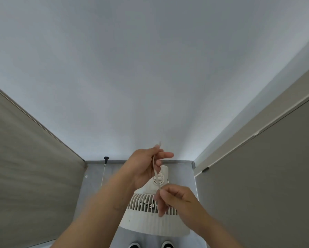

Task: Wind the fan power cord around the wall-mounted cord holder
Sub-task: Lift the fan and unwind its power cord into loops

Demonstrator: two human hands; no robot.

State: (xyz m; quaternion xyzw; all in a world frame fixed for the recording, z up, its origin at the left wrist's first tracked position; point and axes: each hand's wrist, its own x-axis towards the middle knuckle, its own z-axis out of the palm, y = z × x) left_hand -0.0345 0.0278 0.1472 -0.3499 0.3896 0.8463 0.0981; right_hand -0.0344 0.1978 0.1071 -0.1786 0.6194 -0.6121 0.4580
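The fan [151, 221] stands on the floor [92, 190] against the wall [150, 86], between a panel on the left [25, 167] and one on the right [266, 176]. Both hands hold the cord [156, 173] above it, left hand [146, 164] higher than the right hand [177, 199].

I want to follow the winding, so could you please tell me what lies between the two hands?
In the head view, a taut stretch of the thin power cord runs from the left hand down to the right hand; the white fan sits behind it.
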